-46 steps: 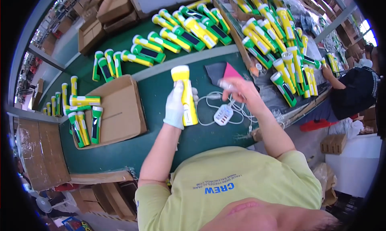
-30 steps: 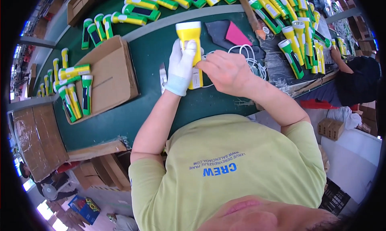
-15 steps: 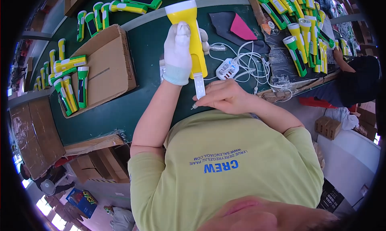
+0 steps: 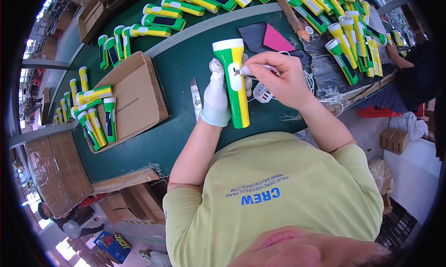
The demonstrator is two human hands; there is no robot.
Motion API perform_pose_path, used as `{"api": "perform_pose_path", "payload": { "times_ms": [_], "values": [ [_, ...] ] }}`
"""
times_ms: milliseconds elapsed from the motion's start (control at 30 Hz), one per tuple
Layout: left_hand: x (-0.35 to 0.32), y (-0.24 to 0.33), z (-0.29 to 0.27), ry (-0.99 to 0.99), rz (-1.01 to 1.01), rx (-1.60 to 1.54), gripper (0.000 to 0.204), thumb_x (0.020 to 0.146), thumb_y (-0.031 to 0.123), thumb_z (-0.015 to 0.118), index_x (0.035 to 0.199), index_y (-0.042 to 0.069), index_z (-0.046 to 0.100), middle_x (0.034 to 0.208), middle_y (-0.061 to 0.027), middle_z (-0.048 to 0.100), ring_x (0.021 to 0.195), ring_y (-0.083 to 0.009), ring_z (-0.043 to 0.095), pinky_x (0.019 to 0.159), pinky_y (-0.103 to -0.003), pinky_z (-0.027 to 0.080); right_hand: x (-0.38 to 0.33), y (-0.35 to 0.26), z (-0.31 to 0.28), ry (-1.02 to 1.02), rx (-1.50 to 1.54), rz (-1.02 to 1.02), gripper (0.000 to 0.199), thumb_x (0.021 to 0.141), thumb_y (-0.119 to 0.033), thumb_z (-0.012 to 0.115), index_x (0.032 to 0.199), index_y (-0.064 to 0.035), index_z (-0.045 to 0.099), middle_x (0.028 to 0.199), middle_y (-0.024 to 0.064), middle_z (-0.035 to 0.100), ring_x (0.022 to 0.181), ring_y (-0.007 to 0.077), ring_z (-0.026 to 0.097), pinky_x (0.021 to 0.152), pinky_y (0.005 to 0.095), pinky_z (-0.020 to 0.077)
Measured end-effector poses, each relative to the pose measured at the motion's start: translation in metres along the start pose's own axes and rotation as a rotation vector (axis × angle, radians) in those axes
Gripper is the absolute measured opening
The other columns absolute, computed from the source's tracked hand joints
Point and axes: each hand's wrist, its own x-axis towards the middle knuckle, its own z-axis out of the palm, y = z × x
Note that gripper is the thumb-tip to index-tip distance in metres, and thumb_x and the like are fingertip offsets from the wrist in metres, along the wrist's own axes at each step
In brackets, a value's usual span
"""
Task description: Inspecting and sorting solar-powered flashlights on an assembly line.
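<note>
My left hand [image 4: 215,96], in a white glove, is wrapped round a flashlight [image 4: 239,110]. The flashlight has a green and yellow body, a white head pointing away from me and a white oval panel facing up. My bare right hand [image 4: 285,81] pinches a white cable plug [image 4: 244,70] over the right side of that panel. The plug's tip is at the panel; I cannot tell whether it is inserted. Left of the gloved hand, a narrow silvery blade-like tool [image 4: 195,98] lies on the green table [image 4: 181,141].
A white charger block [image 4: 262,94] with tangled cables lies behind my right hand. Several flashlights [image 4: 109,120] rest in and around an open cardboard tray [image 4: 139,104] at left. More flashlights [image 4: 346,39] are heaped at right, where another person's arm [image 4: 399,58] reaches in.
The flashlight has turned over, showing its panel, and its pale slide-out strip is no longer visible. My right hand has risen with the cable plug from the flashlight's near end to the panel.
</note>
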Motion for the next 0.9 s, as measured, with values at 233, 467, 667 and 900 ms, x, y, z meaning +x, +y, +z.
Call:
{"api": "perform_pose_path", "payload": {
  "times_ms": [233, 467, 667, 900],
  "values": [
    [-0.012, -0.001, 0.003, 0.039, 0.291, 0.243, 0.054, 0.097, 0.053, 0.042, 0.120, 0.004, 0.046, 0.092, -0.0072, 0.058, 0.075, -0.0155, 0.057, 0.066, -0.030, 0.049, -0.002, -0.004, 0.003, 0.071, -0.313, -0.219, 0.009, 0.086, -0.003, 0.064, 0.093, 0.0008, 0.067, 0.081, 0.0058, 0.068, 0.065, 0.0093, 0.060, 0.056, 0.0225, 0.0462],
    [-0.014, -0.005, 0.000, 0.124, 0.388, 0.523, 0.056, 0.096, 0.047, 0.048, 0.124, -0.001, 0.047, 0.110, -0.0095, 0.059, 0.096, -0.0176, 0.058, 0.088, -0.031, 0.046, -0.008, -0.022, 0.012, 0.073, -0.721, -0.583, 0.014, 0.073, 0.000, 0.068, 0.086, -0.0045, 0.064, 0.071, 0.0064, 0.062, 0.061, 0.0231, 0.061, 0.051, 0.0299, 0.0460],
    [0.020, 0.013, -0.051, 0.191, 0.052, -0.372, 0.057, 0.087, 0.066, 0.053, 0.104, 0.011, 0.058, 0.071, 0.0026, 0.050, 0.053, -0.0079, 0.049, 0.049, -0.023, 0.041, -0.032, -0.078, -0.016, 0.333, -0.558, -0.549, 0.024, 0.079, 0.012, 0.060, 0.101, 0.0052, 0.066, 0.081, 0.0082, 0.068, 0.060, 0.0114, 0.060, 0.056, 0.0222, 0.0474],
    [0.015, 0.005, -0.045, -0.227, -0.065, -0.689, 0.060, 0.084, 0.064, 0.060, 0.109, 0.010, 0.058, 0.073, 0.0036, 0.048, 0.055, -0.0059, 0.046, 0.049, -0.022, 0.038, -0.036, -0.023, -0.017, 0.274, -0.329, -0.191, 0.021, 0.074, -0.001, 0.077, 0.088, -0.0034, 0.061, 0.076, -0.0002, 0.059, 0.063, 0.0046, 0.050, 0.052, 0.0196, 0.0379]
  ]
}}
